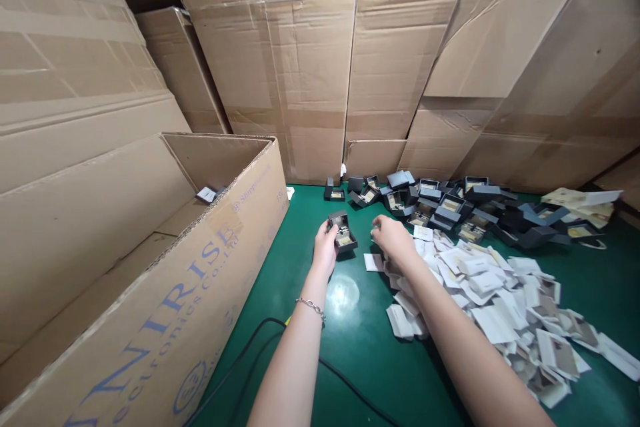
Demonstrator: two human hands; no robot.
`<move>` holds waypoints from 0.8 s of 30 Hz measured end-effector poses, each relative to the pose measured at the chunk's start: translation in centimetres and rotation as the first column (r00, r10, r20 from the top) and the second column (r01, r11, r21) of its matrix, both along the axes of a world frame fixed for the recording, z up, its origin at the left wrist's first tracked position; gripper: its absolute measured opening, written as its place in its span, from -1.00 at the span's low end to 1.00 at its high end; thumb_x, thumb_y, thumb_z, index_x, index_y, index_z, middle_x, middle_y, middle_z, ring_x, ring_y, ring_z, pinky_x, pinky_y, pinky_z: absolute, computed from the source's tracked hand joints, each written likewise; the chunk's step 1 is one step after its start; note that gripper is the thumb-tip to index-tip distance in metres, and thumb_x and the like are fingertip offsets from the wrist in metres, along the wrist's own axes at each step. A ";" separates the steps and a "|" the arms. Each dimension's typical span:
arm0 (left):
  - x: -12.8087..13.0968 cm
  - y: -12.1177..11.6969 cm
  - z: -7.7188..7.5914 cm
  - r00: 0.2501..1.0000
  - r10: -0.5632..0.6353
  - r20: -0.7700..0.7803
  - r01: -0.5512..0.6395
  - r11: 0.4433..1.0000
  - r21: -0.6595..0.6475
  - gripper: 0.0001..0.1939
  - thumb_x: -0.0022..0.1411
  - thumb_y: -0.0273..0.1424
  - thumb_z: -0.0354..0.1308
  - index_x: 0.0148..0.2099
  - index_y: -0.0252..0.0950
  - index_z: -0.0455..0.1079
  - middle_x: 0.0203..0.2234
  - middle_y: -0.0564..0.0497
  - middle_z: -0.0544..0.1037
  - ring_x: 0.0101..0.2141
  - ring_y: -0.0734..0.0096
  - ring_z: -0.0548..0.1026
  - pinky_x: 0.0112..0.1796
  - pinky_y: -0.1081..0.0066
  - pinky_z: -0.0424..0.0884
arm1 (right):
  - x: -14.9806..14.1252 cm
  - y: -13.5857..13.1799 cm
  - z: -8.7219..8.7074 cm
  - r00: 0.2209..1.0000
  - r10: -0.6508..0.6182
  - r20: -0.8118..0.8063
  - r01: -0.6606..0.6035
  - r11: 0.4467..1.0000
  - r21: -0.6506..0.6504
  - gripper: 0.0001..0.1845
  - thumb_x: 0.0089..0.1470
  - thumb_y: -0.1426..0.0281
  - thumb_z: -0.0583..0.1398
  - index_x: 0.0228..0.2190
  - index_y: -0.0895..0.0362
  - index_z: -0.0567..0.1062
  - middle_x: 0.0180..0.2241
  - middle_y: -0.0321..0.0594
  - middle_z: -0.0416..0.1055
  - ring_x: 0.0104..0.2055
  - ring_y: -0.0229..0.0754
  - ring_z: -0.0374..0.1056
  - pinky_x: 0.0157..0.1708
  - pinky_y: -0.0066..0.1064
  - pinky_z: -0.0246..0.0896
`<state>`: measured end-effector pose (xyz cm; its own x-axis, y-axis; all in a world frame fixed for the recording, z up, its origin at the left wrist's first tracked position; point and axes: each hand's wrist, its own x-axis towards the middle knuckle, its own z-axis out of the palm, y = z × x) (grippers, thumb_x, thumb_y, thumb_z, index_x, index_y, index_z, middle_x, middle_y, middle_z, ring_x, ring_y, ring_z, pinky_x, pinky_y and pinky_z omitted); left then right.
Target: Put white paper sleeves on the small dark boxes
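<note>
Fingers of the left hand (325, 248) grip an open black box (343, 235) left of the paper pile (480, 287). The right hand (393, 236) curls by the pile, its hold unclear; careless tilting could spill the box.

The glossy green tabletop (370, 350) before me spans the lower frame. A printed carton (215, 280) stands at left, little black boxes (450, 205) crowd right of centre, white papers (495, 323) heap at lower right, and a black cable (345, 381) snakes along the bottom.
</note>
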<state>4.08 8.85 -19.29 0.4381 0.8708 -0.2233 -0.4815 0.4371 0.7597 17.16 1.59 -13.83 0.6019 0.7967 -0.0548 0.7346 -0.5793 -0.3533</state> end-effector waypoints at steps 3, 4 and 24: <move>0.1 -0.1 -0.2 1.000 -0.019 -0.017 0.019 1.000 0.014 -0.62 0.16 -0.41 0.16 0.03 -0.36 0.30 -0.23 -0.12 0.50 -0.37 0.40 0.49 -0.35 0.42 0.41 | 0.4 -0.3 1.8 0.997 0.027 -0.072 -0.016 0.988 0.156 -0.57 0.03 0.51 0.04 -0.03 0.15 0.41 -0.12 -0.13 0.44 -0.09 -0.14 0.35 -0.18 -0.44 0.17; 0.1 -0.1 -0.2 0.999 -0.024 -0.024 0.025 1.000 0.016 -0.62 0.17 -0.40 0.15 0.04 -0.37 0.30 -0.24 -0.12 0.50 -0.39 0.40 0.48 -0.37 0.43 0.41 | 0.6 -0.5 2.4 0.992 0.057 -0.109 -0.034 0.980 0.198 -0.56 0.02 0.51 0.06 -0.04 0.14 0.42 -0.11 -0.17 0.44 -0.10 -0.20 0.35 -0.18 -0.48 0.17; -0.1 -0.9 -0.2 0.994 -0.102 0.033 0.101 0.994 0.036 -0.61 0.11 -0.35 0.14 0.02 -0.30 0.34 -0.28 -0.01 0.49 -0.40 0.47 0.44 -0.45 0.53 0.33 | -2.7 0.1 0.1 0.874 0.468 -0.132 -0.426 0.867 0.257 -0.80 0.04 0.59 0.02 -0.35 0.17 0.40 -0.33 -0.25 0.44 -0.29 -0.27 0.31 -0.29 -0.54 0.07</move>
<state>3.98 7.94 -19.50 0.5320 0.8280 -0.1775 -0.4624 0.4596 0.7582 14.44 1.69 -13.70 0.1736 0.9821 0.0730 0.8055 -0.0990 -0.5842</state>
